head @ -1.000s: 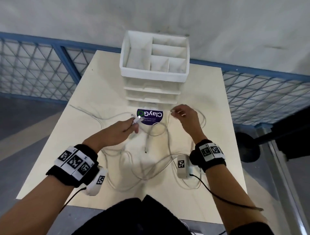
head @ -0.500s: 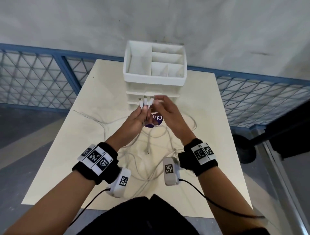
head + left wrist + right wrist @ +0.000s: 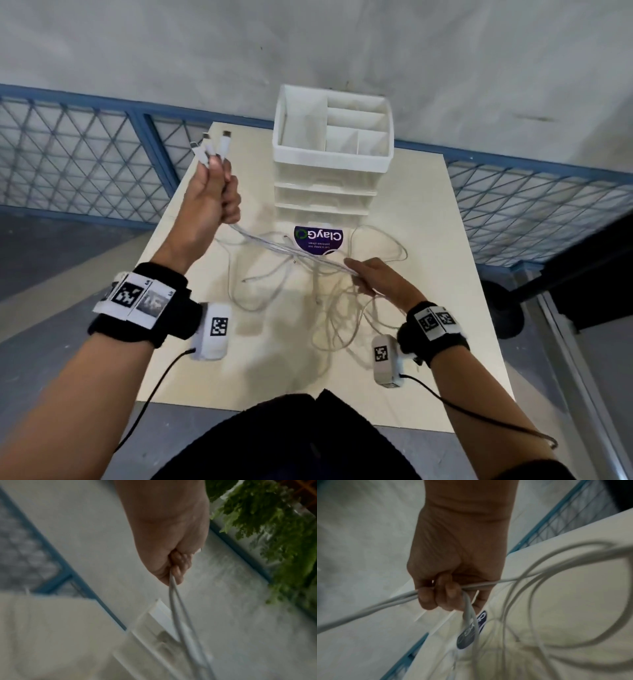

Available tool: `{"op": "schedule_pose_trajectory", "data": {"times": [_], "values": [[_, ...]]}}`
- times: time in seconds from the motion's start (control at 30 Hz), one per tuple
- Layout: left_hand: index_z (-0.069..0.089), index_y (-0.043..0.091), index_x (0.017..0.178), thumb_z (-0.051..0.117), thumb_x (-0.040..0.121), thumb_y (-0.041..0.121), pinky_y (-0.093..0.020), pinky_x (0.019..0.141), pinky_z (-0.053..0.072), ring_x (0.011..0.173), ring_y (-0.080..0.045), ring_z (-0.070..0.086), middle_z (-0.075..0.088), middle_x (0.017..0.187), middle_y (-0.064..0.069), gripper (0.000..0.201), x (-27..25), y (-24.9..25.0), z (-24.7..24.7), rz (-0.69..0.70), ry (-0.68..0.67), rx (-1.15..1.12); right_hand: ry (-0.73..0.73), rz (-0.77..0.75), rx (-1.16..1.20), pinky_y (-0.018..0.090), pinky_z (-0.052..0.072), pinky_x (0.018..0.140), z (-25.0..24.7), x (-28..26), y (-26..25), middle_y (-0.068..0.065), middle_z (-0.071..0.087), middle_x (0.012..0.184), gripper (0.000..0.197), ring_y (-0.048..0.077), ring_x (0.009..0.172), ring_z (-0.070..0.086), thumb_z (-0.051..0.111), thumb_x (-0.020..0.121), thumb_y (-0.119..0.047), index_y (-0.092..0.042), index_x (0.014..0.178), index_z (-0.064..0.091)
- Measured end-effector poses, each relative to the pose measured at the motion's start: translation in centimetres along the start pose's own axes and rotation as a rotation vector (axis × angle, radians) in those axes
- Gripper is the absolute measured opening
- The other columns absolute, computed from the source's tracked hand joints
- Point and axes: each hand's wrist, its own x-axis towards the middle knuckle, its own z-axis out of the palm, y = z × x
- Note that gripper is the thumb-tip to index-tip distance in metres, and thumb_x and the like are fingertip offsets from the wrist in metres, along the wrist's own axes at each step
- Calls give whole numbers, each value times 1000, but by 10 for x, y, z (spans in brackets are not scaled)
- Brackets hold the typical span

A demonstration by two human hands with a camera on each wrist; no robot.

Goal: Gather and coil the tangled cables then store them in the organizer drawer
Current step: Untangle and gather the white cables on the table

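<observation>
Several thin white cables (image 3: pixel 329 301) lie tangled on the pale table (image 3: pixel 428 212). My left hand (image 3: pixel 214 192) is raised over the table's left side and grips the cable ends, with three white plugs (image 3: pixel 214 147) sticking up above the fist. In the left wrist view the cables (image 3: pixel 178 615) hang down from the curled fingers (image 3: pixel 178 563). My right hand (image 3: pixel 370 277) is lower, near the table's middle right, fingers curled round the same bundle (image 3: pixel 388 600), which runs taut between both hands. The white organizer (image 3: pixel 332 150) with closed drawers stands at the table's far side.
A round purple sticker (image 3: pixel 318 240) lies just in front of the organizer. Blue mesh fencing (image 3: pixel 68 154) runs behind and beside the table. A dark stand base (image 3: pixel 503 308) sits on the floor to the right. Loose cable loops (image 3: pixel 556 608) spread under my right hand.
My left hand has lifted up and to the left with the plugs. My right hand has slid down and right along the cables, drawing them taut.
</observation>
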Motion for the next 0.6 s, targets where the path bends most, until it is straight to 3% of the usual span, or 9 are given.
{"op": "schedule_pose_trajectory", "data": {"times": [0.1, 0.17, 0.23, 0.3, 0.33, 0.4, 0.5, 0.6], "values": [[38, 25, 72, 28, 101, 34, -18, 45, 24, 45, -2, 27, 35, 59, 12, 32, -9, -12, -5, 0, -8, 407, 168, -37, -177, 22, 30, 46, -14, -4, 4, -9, 39, 38, 55, 2, 33, 32, 53, 93, -32, -20, 42, 38], [44, 21, 78, 46, 96, 32, -19, 52, 32, 50, -5, 36, 43, 64, 6, 22, -18, -28, 9, 5, -117, 715, 217, -91, -266, 23, 28, 48, -9, -10, -14, -8, 39, 43, 54, 3, 34, 34, 51, 94, -30, -20, 43, 34], [52, 26, 77, 68, 82, 32, -13, 49, 32, 49, -1, 43, 48, 62, 11, 18, -28, -42, 30, -42, -294, 754, 205, -169, -276, 24, 27, 50, 3, -14, -39, -10, 35, 38, 55, 4, 41, 36, 49, 95, -31, -21, 44, 32], [60, 44, 68, 77, 74, 31, -13, 47, 29, 47, -1, 41, 45, 55, 12, 22, -34, -54, 49, -83, -429, 721, 182, -240, -267, 19, 28, 47, 12, -15, -60, -9, 36, 34, 55, 3, 39, 37, 45, 97, -31, -20, 44, 35], [62, 47, 62, 76, 75, 29, -13, 49, 29, 47, -1, 40, 45, 52, 11, 27, -35, -58, 55, -88, -457, 700, 169, -254, -256, 13, 27, 44, 13, -16, -68, -8, 37, 32, 55, 4, 35, 36, 43, 98, -31, -17, 45, 38], [64, 38, 59, 71, 80, 27, -16, 59, 38, 54, 1, 49, 57, 53, 12, 25, -30, -62, 55, -89, -439, 639, 142, -248, -205, 11, 25, 39, 7, -16, -73, -7, 34, 31, 54, 6, 31, 31, 41, 98, -33, -12, 48, 42], [66, 37, 59, 65, 80, 43, -21, 66, 43, 65, -4, 60, 70, 66, 7, 21, -17, -53, 32, -46, -345, 669, 168, -176, -114, 15, 26, 39, -17, -16, -52, -8, 34, 32, 52, 5, 31, 29, 43, 97, -30, -11, 49, 44], [61, 37, 65, 52, 75, 58, -21, 66, 40, 66, -8, 56, 66, 70, -2, 26, -9, -42, 6, 14, -318, 774, 207, -91, -53, 20, 26, 41, -35, -18, -23, -9, 34, 31, 53, 5, 32, 29, 45, 97, -26, -12, 46, 39]]}}
